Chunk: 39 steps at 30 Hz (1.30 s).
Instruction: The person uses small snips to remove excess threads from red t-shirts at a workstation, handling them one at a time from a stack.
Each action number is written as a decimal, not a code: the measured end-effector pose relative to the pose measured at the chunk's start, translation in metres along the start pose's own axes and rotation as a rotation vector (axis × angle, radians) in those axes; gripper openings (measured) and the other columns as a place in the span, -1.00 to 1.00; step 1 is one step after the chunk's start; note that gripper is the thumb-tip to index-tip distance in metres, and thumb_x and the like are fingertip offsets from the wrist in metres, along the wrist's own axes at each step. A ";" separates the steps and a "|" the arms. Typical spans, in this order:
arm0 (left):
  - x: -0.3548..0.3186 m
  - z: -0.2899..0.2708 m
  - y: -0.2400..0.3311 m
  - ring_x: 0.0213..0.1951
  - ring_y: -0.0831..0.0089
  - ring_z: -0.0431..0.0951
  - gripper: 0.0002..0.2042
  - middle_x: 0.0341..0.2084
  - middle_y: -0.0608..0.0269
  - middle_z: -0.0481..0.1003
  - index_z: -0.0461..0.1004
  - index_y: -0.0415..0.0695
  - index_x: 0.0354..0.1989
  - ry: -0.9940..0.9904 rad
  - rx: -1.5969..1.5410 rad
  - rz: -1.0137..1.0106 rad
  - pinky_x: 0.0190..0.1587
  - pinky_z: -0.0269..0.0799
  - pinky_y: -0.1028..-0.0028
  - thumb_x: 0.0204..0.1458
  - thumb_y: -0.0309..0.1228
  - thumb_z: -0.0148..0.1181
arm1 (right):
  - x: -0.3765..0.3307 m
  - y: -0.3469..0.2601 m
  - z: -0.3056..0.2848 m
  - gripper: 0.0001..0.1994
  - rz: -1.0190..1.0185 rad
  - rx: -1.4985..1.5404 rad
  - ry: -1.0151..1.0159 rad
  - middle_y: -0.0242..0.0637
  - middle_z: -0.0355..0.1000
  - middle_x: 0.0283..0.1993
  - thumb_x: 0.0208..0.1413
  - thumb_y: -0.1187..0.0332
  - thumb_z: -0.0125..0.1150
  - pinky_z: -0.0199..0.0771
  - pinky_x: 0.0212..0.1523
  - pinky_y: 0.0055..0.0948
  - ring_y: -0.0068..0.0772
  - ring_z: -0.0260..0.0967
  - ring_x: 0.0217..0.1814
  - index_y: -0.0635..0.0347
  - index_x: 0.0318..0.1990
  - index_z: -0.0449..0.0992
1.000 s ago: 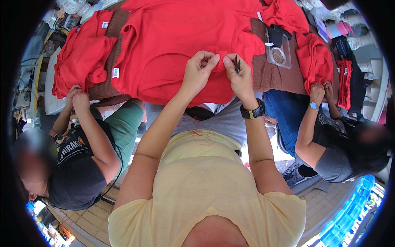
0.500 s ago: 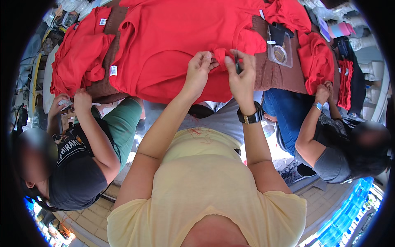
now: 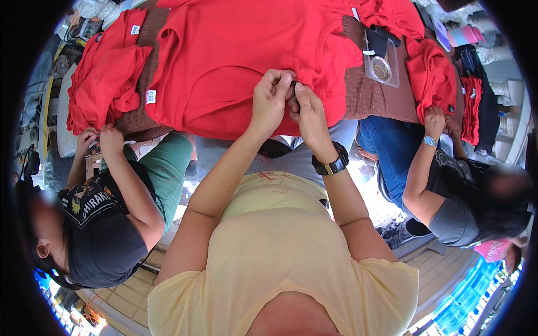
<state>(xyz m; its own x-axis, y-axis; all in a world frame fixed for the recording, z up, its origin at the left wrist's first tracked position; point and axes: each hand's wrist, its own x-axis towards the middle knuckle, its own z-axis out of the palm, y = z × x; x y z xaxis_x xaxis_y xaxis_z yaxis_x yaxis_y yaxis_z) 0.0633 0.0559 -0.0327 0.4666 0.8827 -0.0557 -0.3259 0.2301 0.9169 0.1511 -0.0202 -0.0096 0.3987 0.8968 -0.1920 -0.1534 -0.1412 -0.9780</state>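
A large red garment (image 3: 246, 45) lies spread over the table in front of me, its near edge hanging towards my lap. My left hand (image 3: 270, 101) is closed in a pinch at a bunched piece of this cloth. Beside it, my right hand (image 3: 311, 115) is closed around a small dark tool (image 3: 295, 92), mostly hidden by the fingers, so its kind is unclear. The fingertips of both hands nearly meet. Whether a thread runs between them is too small to see.
A brown cloth (image 3: 367, 95) covers the table. A clear plastic box (image 3: 382, 70) with a round item stands to the right, near black fabric. Co-workers sit close on both sides, handling red garments (image 3: 109, 73) at left and another red garment (image 3: 428, 73) at right.
My right hand has moved left and in towards my left hand, turning its fingers. The raised loop of red cloth between my hands has dropped lower. Both co-workers' hands shifted slightly.
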 end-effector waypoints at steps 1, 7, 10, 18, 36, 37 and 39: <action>-0.001 0.002 0.001 -0.50 0.67 0.40 -0.84 -0.51 0.39 0.40 0.45 -0.25 -0.15 0.001 -0.012 -0.002 -0.47 0.40 0.59 0.37 -0.39 0.06 | 0.001 0.000 0.000 -0.59 0.000 0.010 0.000 -0.48 0.16 -0.53 0.48 0.12 -0.16 0.09 -0.53 -0.48 -0.64 0.07 -0.52 0.27 -0.28 0.42; -0.005 0.010 0.001 -0.59 0.65 0.40 -0.85 -0.56 0.39 0.38 0.45 -0.25 -0.14 0.012 -0.036 0.001 -0.55 0.37 0.60 0.37 -0.40 0.05 | 0.002 -0.003 0.004 -0.66 0.092 0.284 0.040 -0.57 0.14 -0.51 0.45 0.14 -0.03 -0.01 -0.57 -0.60 -0.73 -0.01 -0.54 0.16 -0.35 0.40; -0.007 0.011 0.001 -0.59 0.65 0.40 -0.85 -0.56 0.39 0.38 0.45 -0.25 -0.14 0.009 -0.037 0.012 -0.55 0.36 0.61 0.37 -0.41 0.05 | 0.001 -0.004 0.002 -0.66 0.104 0.288 0.025 -0.56 0.15 -0.52 0.44 0.14 -0.01 -0.02 -0.58 -0.60 -0.73 0.00 -0.56 0.16 -0.35 0.40; -0.007 0.012 -0.009 -0.60 0.71 0.35 -0.85 -0.55 0.41 0.38 0.46 -0.24 -0.12 0.006 -0.002 0.034 -0.56 0.33 0.64 0.37 -0.40 0.05 | 0.004 0.009 0.006 -0.64 0.102 0.353 0.088 -0.55 0.14 -0.54 0.43 0.12 -0.02 -0.04 -0.59 -0.59 -0.71 0.00 -0.58 0.11 -0.41 0.35; -0.034 -0.013 0.042 -0.33 0.44 0.51 -0.82 -0.41 0.22 0.50 0.45 -0.25 -0.23 -0.186 0.791 0.195 -0.20 0.46 0.44 0.16 -0.43 0.32 | 0.014 -0.001 -0.034 -0.78 -0.339 -0.133 0.323 -0.57 0.24 -0.48 0.20 0.29 0.41 0.02 -0.49 -0.64 -0.79 0.02 -0.50 0.20 -0.33 0.49; -0.026 -0.010 0.035 -0.34 0.46 0.50 -0.80 -0.41 0.22 0.50 0.45 -0.25 -0.24 -0.063 0.735 0.252 -0.22 0.46 0.45 0.14 -0.42 0.35 | 0.015 -0.001 -0.033 -0.77 -0.326 -0.097 0.316 -0.57 0.25 -0.48 0.20 0.29 0.40 0.01 -0.50 -0.64 -0.80 0.01 -0.50 0.20 -0.33 0.48; -0.016 -0.002 0.023 -0.42 0.54 0.47 -0.76 -0.44 0.27 0.49 0.45 -0.24 -0.25 -0.025 0.701 0.336 -0.32 0.45 0.52 0.08 -0.43 0.43 | 0.017 -0.002 -0.034 -0.77 -0.298 -0.030 0.296 -0.58 0.26 -0.47 0.20 0.29 0.39 -0.01 -0.51 -0.63 -0.81 -0.01 -0.50 0.20 -0.34 0.47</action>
<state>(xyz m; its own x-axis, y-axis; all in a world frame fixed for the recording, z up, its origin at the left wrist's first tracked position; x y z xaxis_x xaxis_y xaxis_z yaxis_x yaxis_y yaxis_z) 0.0470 0.0480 -0.0119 0.4562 0.8476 0.2710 0.1386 -0.3685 0.9193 0.1890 -0.0195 -0.0140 0.6649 0.7416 0.0890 0.0327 0.0901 -0.9954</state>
